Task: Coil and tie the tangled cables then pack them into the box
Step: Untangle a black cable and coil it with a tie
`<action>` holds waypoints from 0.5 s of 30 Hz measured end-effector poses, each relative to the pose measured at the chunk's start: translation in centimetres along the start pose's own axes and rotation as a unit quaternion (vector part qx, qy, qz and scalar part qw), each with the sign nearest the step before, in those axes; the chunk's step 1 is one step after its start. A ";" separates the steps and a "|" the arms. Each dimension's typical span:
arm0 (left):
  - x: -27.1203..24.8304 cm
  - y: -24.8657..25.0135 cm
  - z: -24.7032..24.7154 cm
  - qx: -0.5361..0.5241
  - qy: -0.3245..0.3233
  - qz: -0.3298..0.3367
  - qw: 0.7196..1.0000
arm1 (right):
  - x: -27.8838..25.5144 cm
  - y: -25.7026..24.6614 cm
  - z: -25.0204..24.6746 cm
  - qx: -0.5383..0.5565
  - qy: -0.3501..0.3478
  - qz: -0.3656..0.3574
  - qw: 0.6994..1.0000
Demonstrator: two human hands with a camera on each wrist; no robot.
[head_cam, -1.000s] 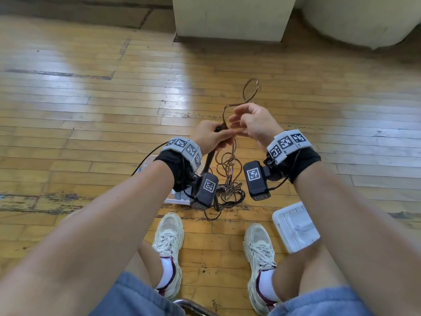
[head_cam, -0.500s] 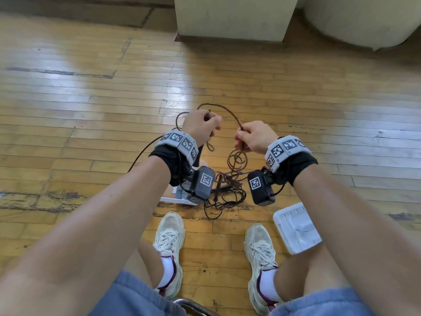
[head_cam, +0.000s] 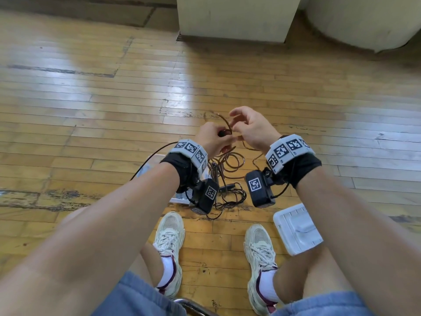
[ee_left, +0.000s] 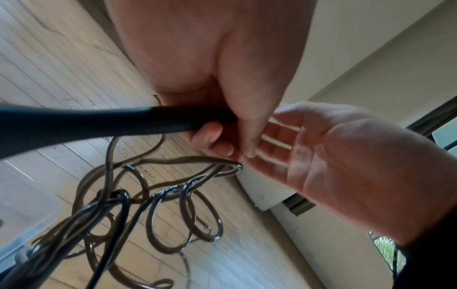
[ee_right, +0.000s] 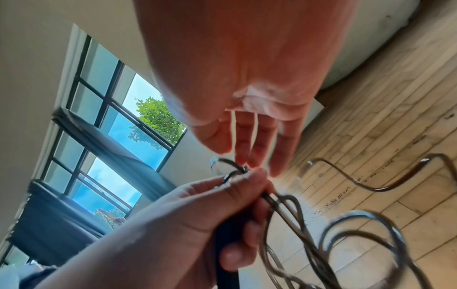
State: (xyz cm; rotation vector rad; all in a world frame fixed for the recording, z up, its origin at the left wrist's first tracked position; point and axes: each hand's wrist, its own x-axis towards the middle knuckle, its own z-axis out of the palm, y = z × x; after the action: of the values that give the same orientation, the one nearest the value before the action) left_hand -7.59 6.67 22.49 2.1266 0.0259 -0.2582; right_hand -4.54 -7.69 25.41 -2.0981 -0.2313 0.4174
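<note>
I've got the left hand [head_cam: 213,139] curled round a thick black plug end [ee_left: 153,119] plus a few loops of the thin dark brown tangled cable [head_cam: 230,160]. The right hand [head_cam: 252,130] sits just beside it w/ fingers [ee_right: 262,140] loosely spread, tips at the loop by the left thumb; can't tell if they pinch it. Rest of cable hangs to the worn wooden plank floor [head_cam: 91,106], between a clear plastic box [head_cam: 180,197] and a white plastic lid [head_cam: 297,228], ahead of my shoes.
</note>
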 end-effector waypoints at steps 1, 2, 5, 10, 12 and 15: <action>0.1 0.1 -0.2 -0.012 0.011 -0.003 1.000 | 0.0 0.1 0.1 -0.022 -0.021 0.019 0.999; 0.1 0.2 -0.5 -0.025 0.020 -0.005 0.999 | 0.0 0.3 0.3 -0.052 -0.049 0.041 0.997; 0.0 0.1 -0.6 -0.039 0.032 -0.013 0.999 | -0.2 0.6 0.6 -0.072 -0.111 0.090 0.987; -0.2 0.4 -0.8 -0.103 0.049 -0.016 0.993 | -0.3 1.1 0.3 -0.105 -0.153 0.084 0.979; 0.0 0.7 -1.0 -0.161 0.060 -0.019 0.985 | -0.2 1.8 0.5 -0.121 -0.151 0.092 0.977; 0.2 0.6 -1.0 -0.186 0.077 -0.017 0.979 | 0.0 2.4 0.6 -0.182 -0.132 0.100 0.969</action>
State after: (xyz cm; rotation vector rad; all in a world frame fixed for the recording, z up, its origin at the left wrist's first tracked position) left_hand -7.19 7.12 23.48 1.7692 0.1874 -0.0990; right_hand -4.76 -8.44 23.06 -2.4339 -0.2687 0.8300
